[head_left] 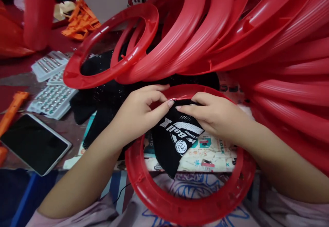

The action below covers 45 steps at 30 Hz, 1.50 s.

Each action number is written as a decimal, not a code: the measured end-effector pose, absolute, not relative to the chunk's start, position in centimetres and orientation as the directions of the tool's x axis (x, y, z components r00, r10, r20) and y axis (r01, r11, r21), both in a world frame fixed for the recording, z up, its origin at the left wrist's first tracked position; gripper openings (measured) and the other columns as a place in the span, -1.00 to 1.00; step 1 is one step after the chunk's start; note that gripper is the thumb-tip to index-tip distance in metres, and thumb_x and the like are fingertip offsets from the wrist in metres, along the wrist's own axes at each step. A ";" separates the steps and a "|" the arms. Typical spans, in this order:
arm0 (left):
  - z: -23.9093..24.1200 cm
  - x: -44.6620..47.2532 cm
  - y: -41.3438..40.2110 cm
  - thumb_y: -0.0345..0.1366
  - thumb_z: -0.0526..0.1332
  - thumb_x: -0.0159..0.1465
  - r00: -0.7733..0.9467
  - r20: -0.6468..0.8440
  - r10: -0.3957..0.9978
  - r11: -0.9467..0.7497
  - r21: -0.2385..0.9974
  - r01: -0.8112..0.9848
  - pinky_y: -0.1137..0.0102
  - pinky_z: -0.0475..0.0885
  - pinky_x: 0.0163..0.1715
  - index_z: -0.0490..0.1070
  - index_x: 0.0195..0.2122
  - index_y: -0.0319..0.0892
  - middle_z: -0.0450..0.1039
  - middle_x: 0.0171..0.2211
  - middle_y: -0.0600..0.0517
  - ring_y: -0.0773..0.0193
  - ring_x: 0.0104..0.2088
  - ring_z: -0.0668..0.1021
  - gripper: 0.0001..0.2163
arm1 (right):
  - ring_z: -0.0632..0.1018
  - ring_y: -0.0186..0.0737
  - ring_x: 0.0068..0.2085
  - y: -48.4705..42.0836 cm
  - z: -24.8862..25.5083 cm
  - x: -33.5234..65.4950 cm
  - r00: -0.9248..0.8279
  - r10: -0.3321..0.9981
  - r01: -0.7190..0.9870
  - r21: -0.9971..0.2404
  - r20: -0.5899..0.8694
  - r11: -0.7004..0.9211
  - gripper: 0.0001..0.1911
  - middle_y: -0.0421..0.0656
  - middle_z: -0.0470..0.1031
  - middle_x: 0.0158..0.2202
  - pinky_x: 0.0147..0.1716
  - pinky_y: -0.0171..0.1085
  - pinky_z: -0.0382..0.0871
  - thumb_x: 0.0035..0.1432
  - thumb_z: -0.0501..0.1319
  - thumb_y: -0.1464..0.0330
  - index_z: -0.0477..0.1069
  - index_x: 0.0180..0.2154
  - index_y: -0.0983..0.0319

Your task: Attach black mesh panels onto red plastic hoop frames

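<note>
A red plastic ring (180, 203) lies tilted over my lap. A black mesh net (171, 141) with white printed letters hangs inside it from the far rim. My left hand (140, 108) pinches the net against the top of the ring, thumb and fingers closed. My right hand (213, 112) pinches the same net edge just beside it, fingertips almost touching the left thumb. More black netting (102, 93) is heaped behind my left hand.
A long leaning stack of red rings (231, 31) fills the top and right. One loose ring (84, 76) rests at its left end. Grey screw trays (51, 100), a tablet (33, 144) and orange plastic parts (79, 21) lie on the left.
</note>
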State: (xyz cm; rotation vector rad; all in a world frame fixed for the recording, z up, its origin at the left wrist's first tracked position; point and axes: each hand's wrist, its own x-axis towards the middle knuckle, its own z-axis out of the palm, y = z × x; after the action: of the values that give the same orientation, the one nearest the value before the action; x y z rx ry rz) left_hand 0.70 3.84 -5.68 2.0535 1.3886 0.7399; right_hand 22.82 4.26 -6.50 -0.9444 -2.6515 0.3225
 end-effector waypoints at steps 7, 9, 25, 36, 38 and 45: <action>-6.5 0.6 4.6 -0.23 0.28 0.19 0.179 0.049 0.983 -0.148 0.790 0.595 0.29 0.44 -0.06 0.52 -0.51 -0.16 0.57 -0.14 0.00 0.15 -0.10 0.59 -0.82 | 0.42 -0.27 -0.38 3.9 -7.1 22.2 -0.712 0.683 0.633 -0.272 0.162 0.725 -0.52 -0.07 0.45 -0.28 -0.42 -0.31 0.24 0.27 0.01 0.52 0.40 0.16 0.22; -6.6 0.6 4.7 -0.24 0.27 0.18 0.176 0.045 0.983 -0.144 0.786 0.601 0.29 0.45 -0.11 0.50 -0.55 -0.16 0.57 -0.19 0.00 0.15 -0.12 0.59 -0.81 | 0.38 -0.28 -0.43 3.8 -7.3 22.0 -0.708 0.687 0.649 -0.233 0.164 0.724 -0.52 -0.09 0.43 -0.30 -0.47 -0.31 0.18 0.27 0.02 0.53 0.39 0.17 0.22; -6.9 1.8 4.7 -0.34 0.13 0.18 0.211 0.130 0.969 -0.245 0.630 0.737 0.34 0.44 -0.17 0.25 -0.65 -0.17 0.45 -0.36 -0.03 0.19 -0.18 0.54 -0.75 | 0.23 -0.33 -0.49 3.8 -7.0 21.1 -0.704 0.710 0.707 -0.068 0.029 0.704 -0.49 -0.12 0.38 -0.33 -0.51 -0.32 0.04 0.28 0.05 0.49 0.30 0.24 0.21; -6.6 1.3 4.5 -0.31 0.15 0.18 0.206 0.090 0.974 -0.216 0.627 0.748 0.29 0.44 -0.12 0.31 -0.60 -0.18 0.48 -0.23 -0.05 0.17 -0.17 0.53 -0.79 | 0.35 -0.31 -0.45 3.6 -6.7 21.5 -0.730 0.680 0.674 -0.100 0.061 0.732 -0.50 -0.11 0.43 -0.32 -0.50 -0.32 0.08 0.26 0.07 0.51 0.33 0.21 0.22; -6.7 1.1 4.5 -0.31 0.17 0.17 0.212 0.088 0.973 -0.217 0.657 0.722 0.30 0.45 -0.13 0.33 -0.60 -0.17 0.48 -0.22 -0.03 0.18 -0.17 0.53 -0.80 | 0.39 -0.30 -0.43 3.6 -6.7 21.6 -0.736 0.674 0.666 -0.105 0.073 0.739 -0.51 -0.10 0.46 -0.30 -0.50 -0.31 0.10 0.25 0.08 0.51 0.33 0.21 0.23; -6.8 0.7 4.7 -0.31 0.21 0.14 0.226 0.072 0.972 -0.213 0.687 0.695 0.36 0.45 -0.18 0.35 -0.61 -0.18 0.50 -0.25 0.02 0.20 -0.19 0.53 -0.81 | 0.56 -0.16 -0.29 3.8 -6.1 21.2 -0.712 0.701 0.691 -0.231 -0.052 0.685 -0.52 -0.03 0.56 -0.19 -0.38 -0.27 0.34 0.22 0.09 0.53 0.37 0.17 0.28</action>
State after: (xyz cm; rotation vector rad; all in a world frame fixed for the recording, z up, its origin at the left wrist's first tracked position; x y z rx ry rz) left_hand 0.71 4.65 -6.79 1.9818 1.5282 0.6922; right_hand 21.22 3.81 -6.11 -1.1762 -2.8463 0.3654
